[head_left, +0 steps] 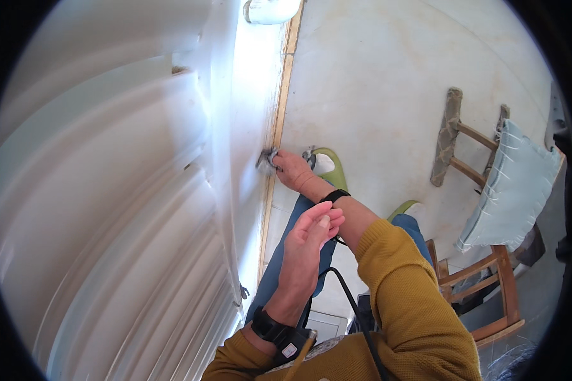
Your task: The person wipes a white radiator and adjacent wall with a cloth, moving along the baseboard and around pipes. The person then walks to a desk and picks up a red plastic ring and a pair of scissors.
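Note:
My right hand point(293, 170) grips a crumpled grey pad or rag point(267, 161), blurred, so its material is unclear. It touches the white ledge point(255, 119) by the tan edging strip point(281, 102) along the floor. My left hand point(313, 226) hangs loosely curled just in front of my right wrist, with nothing visible in it. A black band point(336, 195) circles the right wrist. The left one carries a wider black strap point(271, 328). My green slipper point(339, 166) stands beside my right hand.
A tall white ridged panel point(124, 200) rises on the left, and a white pipe-like piece point(272, 10) lies at the far end. A wooden seat with a pale blue cushion point(512, 185) and a wooden chair frame point(505, 290) are on the right. A black cable point(348, 290) crosses near my lap.

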{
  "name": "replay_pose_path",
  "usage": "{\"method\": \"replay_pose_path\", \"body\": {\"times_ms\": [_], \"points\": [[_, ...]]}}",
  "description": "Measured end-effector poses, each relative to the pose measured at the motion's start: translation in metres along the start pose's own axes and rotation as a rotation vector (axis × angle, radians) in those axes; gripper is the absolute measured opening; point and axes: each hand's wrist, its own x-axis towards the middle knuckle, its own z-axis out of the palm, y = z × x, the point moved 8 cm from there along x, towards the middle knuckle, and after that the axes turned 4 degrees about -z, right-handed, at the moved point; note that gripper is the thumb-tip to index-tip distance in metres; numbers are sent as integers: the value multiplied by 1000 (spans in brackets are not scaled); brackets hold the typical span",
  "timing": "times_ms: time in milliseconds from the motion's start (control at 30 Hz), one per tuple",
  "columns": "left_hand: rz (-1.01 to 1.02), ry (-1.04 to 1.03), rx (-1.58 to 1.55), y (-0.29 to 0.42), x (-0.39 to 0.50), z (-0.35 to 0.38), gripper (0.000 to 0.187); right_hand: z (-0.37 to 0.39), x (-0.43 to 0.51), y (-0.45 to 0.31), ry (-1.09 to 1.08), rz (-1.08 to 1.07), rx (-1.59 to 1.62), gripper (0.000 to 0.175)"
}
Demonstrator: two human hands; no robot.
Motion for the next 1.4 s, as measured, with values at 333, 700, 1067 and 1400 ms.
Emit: {"method": "replay_pose_path", "body": {"times_ms": [333, 700, 1067, 1400], "points": [[-8, -11, -4, -15, 11, 2, 35, -132, -18, 55, 198, 551, 838, 22], [69, -75, 26, 0, -37, 17, 45, -269, -82, -79, 337, 399, 1646, 34], [469, -292, 144, 114, -147, 126, 71, -325, -123, -222, 70, 400, 1258, 34], [464, -196, -103, 151, -220, 117, 22, -387, -149, -315, 5, 352, 853, 37]]}}
